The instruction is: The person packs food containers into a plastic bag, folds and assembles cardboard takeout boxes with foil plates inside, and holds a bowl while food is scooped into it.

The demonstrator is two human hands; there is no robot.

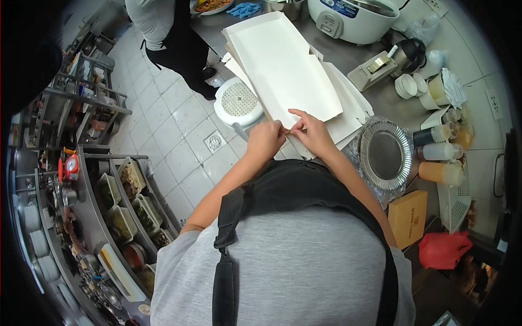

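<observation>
A long white cardboard box [288,65], folded up like a shallow tray, lies at a slant on the counter. At its near end my left hand [266,139] is closed, with thumb and fingers pinching the edge at the corner. My right hand [314,136] meets it there, its thumb and some fingertips pressed together on the same corner while the index finger reaches up along the end wall. The exact fold between the fingertips is small and partly covered. More white cardboard sheets [348,100] lie beneath the box, sticking out to the right.
Silver foil trays [385,155] in plastic wrap sit right of the cardboard. Behind are a tape dispenser [372,70] and a rice cooker [353,19]. A white stool [238,103] stands on the tiled floor at left, near another person [174,49]. Food containers [122,223] fill the left counter.
</observation>
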